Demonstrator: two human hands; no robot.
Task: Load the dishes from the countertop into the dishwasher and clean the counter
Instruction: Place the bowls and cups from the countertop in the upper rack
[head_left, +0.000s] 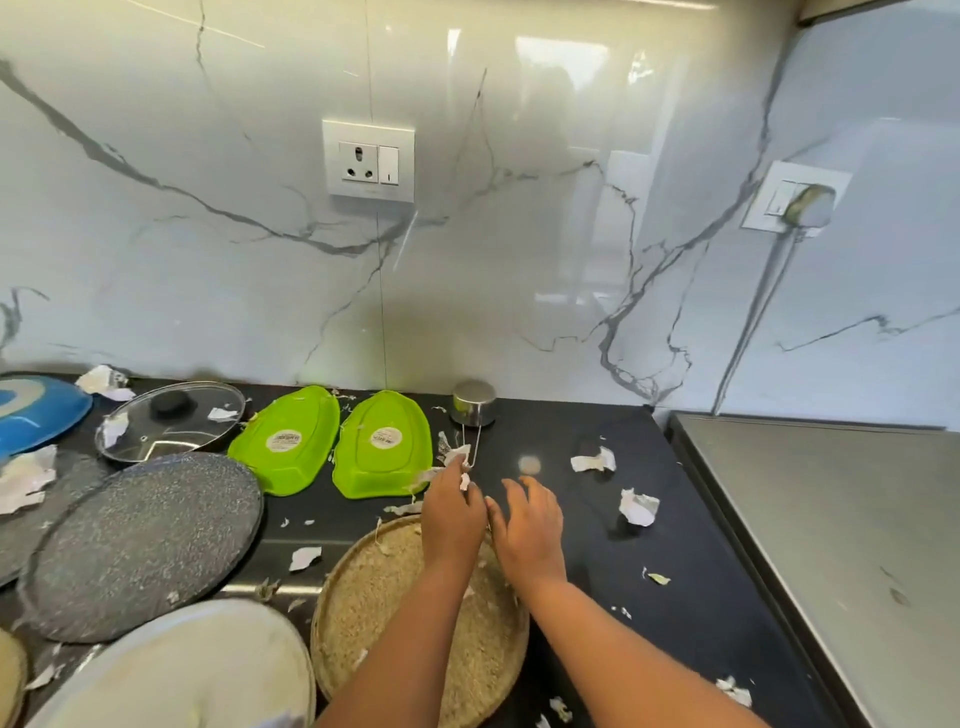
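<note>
My left hand (453, 512) pinches torn paper scraps (457, 460) at the right edge of two overturned green plastic trays (382, 444). My right hand (527, 525) hovers beside it over the black countertop (597, 561), fingers loosely extended and holding nothing. A round woven plate (415, 623) lies under my forearms. A small steel cup with a wire handle (472, 402) stands just beyond the hands. Left of these lie a glass lid (171, 421), a speckled grey plate (140, 545), a blue dish (36, 410) and a white plate (197, 670).
Crumpled paper pieces (638, 506) and small scraps are scattered over the counter, right of my hands and along the front edge. A steel surface (831, 519) borders the counter on the right. The marble wall carries a socket (369, 166) and a plugged-in socket (802, 202).
</note>
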